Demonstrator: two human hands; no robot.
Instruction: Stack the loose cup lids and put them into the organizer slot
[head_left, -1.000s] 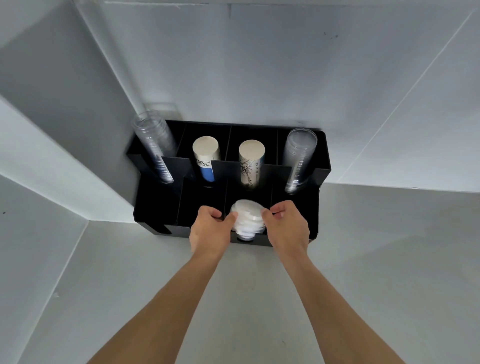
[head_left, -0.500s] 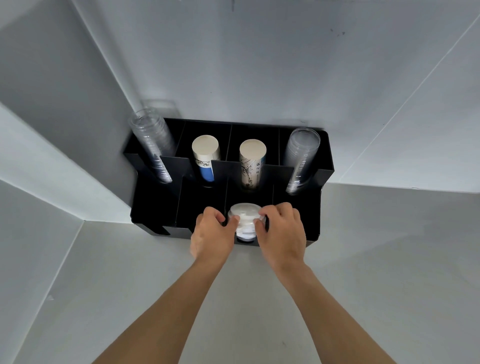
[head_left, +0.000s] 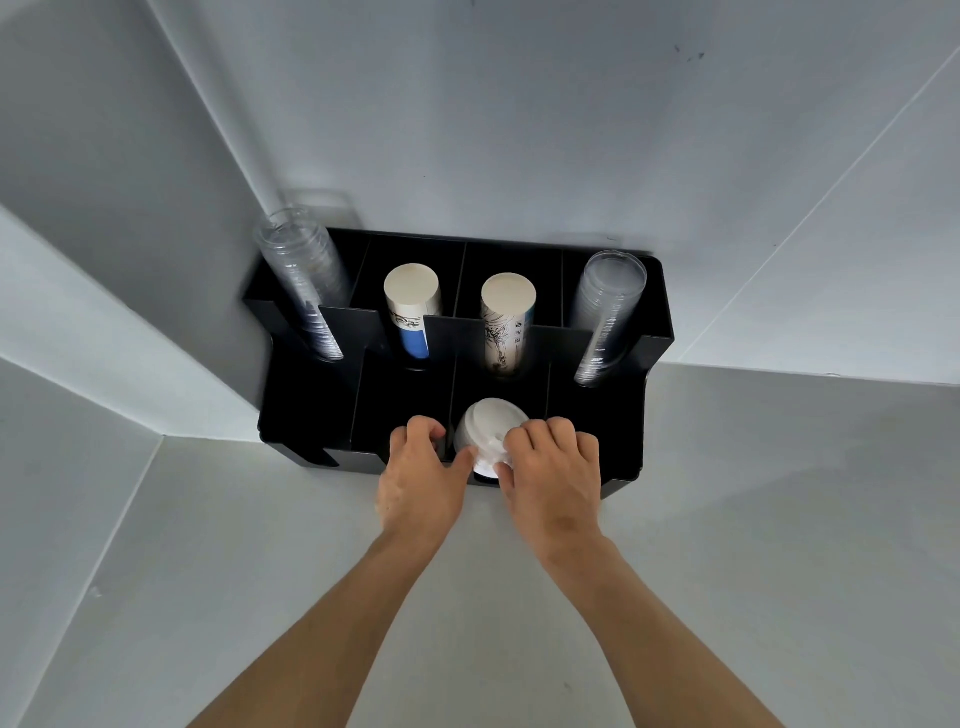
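Note:
A stack of white cup lids (head_left: 487, 427) stands in the third front slot of the black organizer (head_left: 636, 415), which sits on a grey counter against the wall. My left hand (head_left: 421, 480) presses its thumb and fingers against the stack's left side. My right hand (head_left: 553, 473) has its fingers curled over the stack's right side and top edge. The lower part of the stack is hidden behind my hands and the slot's front wall.
Two stacks of clear plastic cups (head_left: 301, 280) (head_left: 608, 312) lean in the organizer's outer back slots. Two stacks of paper cups (head_left: 410, 306) (head_left: 506, 322) fill the middle back slots. The grey counter (head_left: 779, 519) spreads around, with walls on the left and behind.
The spread, uneven lids have been pushed together into a tidy stack sitting lower in the slot. My right hand moved in over the stack's right edge; my left stayed beside it.

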